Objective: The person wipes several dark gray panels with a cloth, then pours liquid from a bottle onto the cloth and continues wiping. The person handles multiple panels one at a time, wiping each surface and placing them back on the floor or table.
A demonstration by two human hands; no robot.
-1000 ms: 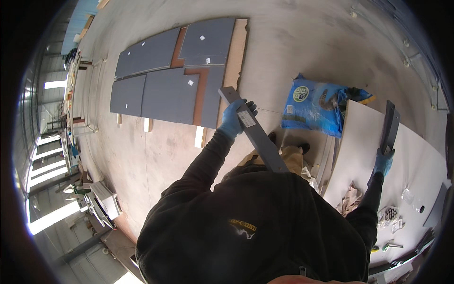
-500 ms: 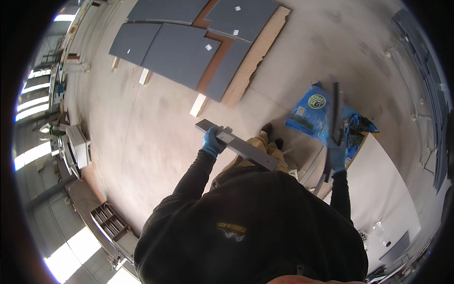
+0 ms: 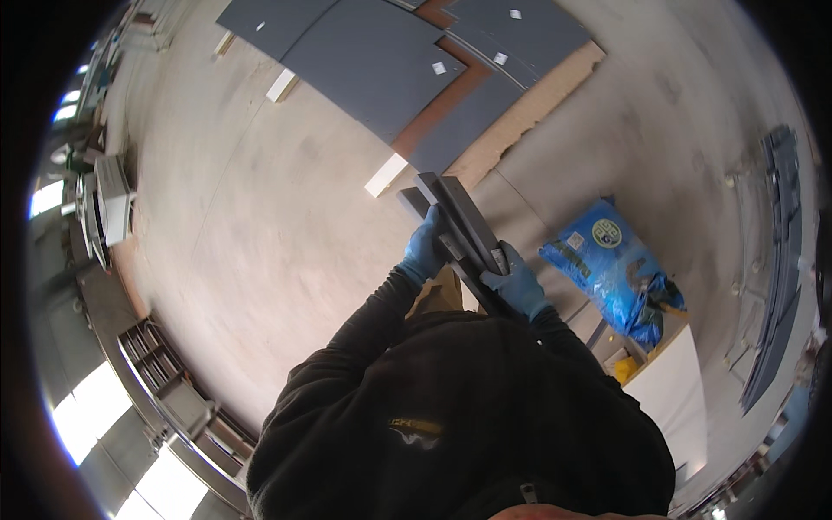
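Note:
In front of my torso, several dark grey flat strips (image 3: pixel 472 221) lie side by side in a bundle, their far ends pointing away from me. My left hand (image 3: pixel 423 250), in a blue glove, is closed round the strips on the left side of the bundle. My right hand (image 3: pixel 520 284), also gloved in blue, is closed on the right side, lower down. Small pale labels show on the strips near the right fingers. The near ends run down against my dark top, and some of their edges are hidden by the hands.
Large dark grey panels (image 3: pixel 373 78) lie ahead, raised on white blocks (image 3: pixel 386 175), with a brown board (image 3: pixel 529 117) along their right side. To my right lie a blue plastic bag (image 3: pixel 607 260) and a white board (image 3: pixel 667 390). Farther right are long grey pieces (image 3: pixel 776 269) on a frame.
My right hand has come in from the right with its strips, beside those in my left hand. The left-hand strip has turned to point more away from me. The view has also shifted.

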